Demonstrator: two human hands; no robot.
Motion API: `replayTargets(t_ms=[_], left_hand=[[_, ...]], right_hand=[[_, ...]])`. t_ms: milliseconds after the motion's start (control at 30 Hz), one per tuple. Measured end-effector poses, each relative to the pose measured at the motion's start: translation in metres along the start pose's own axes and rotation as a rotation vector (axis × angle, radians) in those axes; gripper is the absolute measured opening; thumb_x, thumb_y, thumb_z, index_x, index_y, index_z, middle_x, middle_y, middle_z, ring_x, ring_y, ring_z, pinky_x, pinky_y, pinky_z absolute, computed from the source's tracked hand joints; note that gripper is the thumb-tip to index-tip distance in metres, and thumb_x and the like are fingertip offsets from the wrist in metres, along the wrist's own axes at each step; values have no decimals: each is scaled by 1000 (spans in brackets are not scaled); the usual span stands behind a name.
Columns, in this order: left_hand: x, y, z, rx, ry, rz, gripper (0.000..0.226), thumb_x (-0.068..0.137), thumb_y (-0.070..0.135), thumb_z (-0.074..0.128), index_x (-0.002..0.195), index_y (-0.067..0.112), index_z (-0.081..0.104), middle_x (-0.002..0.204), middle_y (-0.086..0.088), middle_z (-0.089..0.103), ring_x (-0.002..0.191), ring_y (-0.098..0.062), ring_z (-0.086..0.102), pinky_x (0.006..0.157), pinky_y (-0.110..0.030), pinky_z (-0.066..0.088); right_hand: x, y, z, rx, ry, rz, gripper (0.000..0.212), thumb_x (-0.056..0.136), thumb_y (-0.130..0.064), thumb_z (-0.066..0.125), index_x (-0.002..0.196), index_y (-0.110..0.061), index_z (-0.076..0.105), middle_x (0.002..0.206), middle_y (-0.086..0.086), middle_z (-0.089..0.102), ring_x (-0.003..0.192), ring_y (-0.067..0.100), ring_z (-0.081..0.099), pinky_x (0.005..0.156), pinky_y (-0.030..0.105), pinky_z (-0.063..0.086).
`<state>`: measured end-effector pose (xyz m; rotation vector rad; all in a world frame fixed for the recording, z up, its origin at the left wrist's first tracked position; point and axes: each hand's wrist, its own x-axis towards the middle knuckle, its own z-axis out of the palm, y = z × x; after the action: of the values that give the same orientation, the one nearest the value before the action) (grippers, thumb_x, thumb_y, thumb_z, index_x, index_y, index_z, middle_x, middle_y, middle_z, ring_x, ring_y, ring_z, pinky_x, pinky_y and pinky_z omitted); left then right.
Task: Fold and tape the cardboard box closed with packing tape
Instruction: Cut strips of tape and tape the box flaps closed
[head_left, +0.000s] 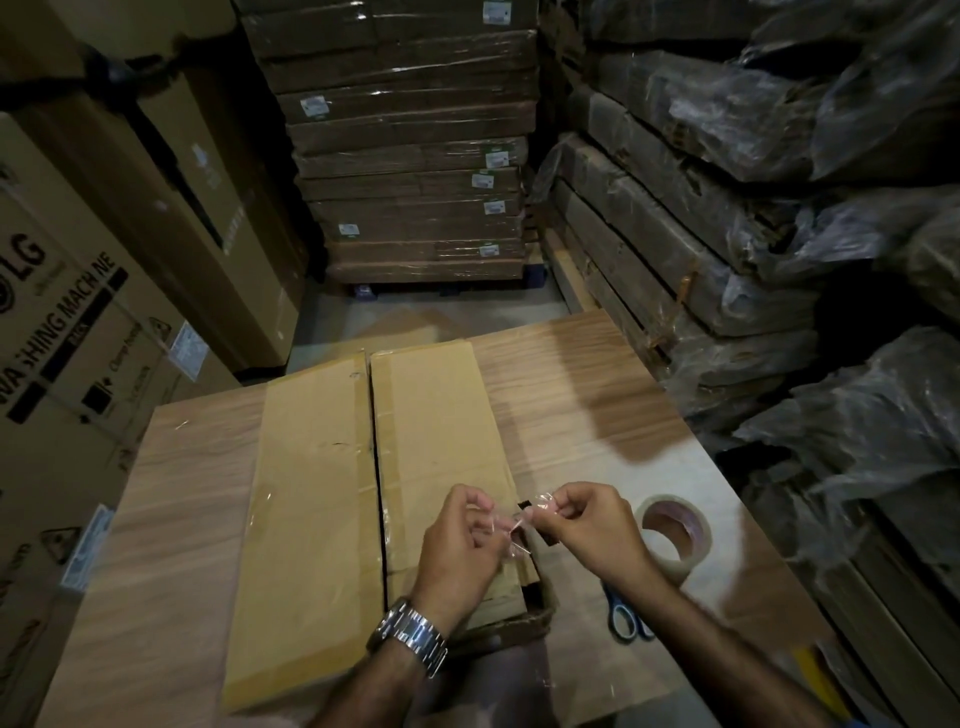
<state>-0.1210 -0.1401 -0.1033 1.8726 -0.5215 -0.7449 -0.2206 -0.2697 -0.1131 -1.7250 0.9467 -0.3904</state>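
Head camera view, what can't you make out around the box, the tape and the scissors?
- Scissors: blades hidden under the right hand and forearm.
- Tape piece: clear, crumpled between both hands; left hand covers part.
- Cardboard box: contents unseen through the narrow seam.
- Tape roll: amount left unclear.

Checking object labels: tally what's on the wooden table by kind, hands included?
Cardboard box, flaps folded, seam gap open: 1
Packing tape roll: 1
Scissors, blue handles: 1
Clear tape strip held between both hands: 1
Hands: 2, left hand and right hand
Total: 6
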Motion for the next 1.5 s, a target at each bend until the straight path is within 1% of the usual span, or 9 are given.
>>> replayTargets(t_ms=[167,333,500,667,867,1133,1233,1367,1500], left_hand=[[0,3,3,194,111,22,14,79,8,75,80,21,68,73,7,70,61,-3,64,56,-13,48],[-1,-1,5,341,155,55,22,77,7,76,75,28,69,70,14,68,63,0,65,63,-18,55],[-1,-2,7,435,186,123,21,77,8,77,78,28,70,72,14,67,65,3,65,63,-18,56],[-2,-2,9,571,205,149,17,80,14,74,85,29,70,80,14,68,72,-2,64,68,-24,57],[-1,1,13,671,215,153,13,86,19,65,94,29,68,90,13,67,81,-4,60,65,-16,42],[0,-11,9,738,214,180,6,87,26,67,91,31,66,90,13,60,86,-7,53,68,-16,34],[0,-15,9,758,224,221,7,88,27,65,92,32,65,91,13,60,90,-9,53,72,-19,40],[-6,-24,13,845,245,305,18,92,28,58,109,31,64,102,9,60,96,-15,50,75,-27,44],[-8,-34,16,960,255,343,41,74,23,78,110,36,66,96,8,63,87,-14,56,68,-30,44]], right_hand=[[7,13,3,85,-49,127,29,82,-26,73,58,-9,69,45,-4,59,45,4,50,57,27,42],[10,20,6,115,-91,160,33,82,-25,73,52,-13,64,45,-1,55,45,9,47,53,26,41],[13,25,10,131,-105,165,29,83,-25,72,61,-6,71,49,0,60,49,11,52,54,26,44],[15,30,12,157,-126,169,31,83,-24,73,58,-7,69,47,-1,57,45,9,47,50,24,40],[15,33,15,256,-159,181,44,85,-15,70,43,-16,60,44,-2,52,42,8,41,46,21,35],[17,40,15,377,-222,245,23,88,-14,68,69,-2,64,50,1,51,47,9,42,50,22,37],[17,44,17,438,-254,296,29,87,-18,69,62,-7,62,52,2,52,46,8,42,51,21,36],[16,50,20,564,-309,420,31,85,-25,71,59,-11,59,52,2,53,45,8,46,50,20,43],[15,52,22,639,-327,476,28,84,-24,72,62,-11,59,54,3,55,45,8,49,51,23,47]])
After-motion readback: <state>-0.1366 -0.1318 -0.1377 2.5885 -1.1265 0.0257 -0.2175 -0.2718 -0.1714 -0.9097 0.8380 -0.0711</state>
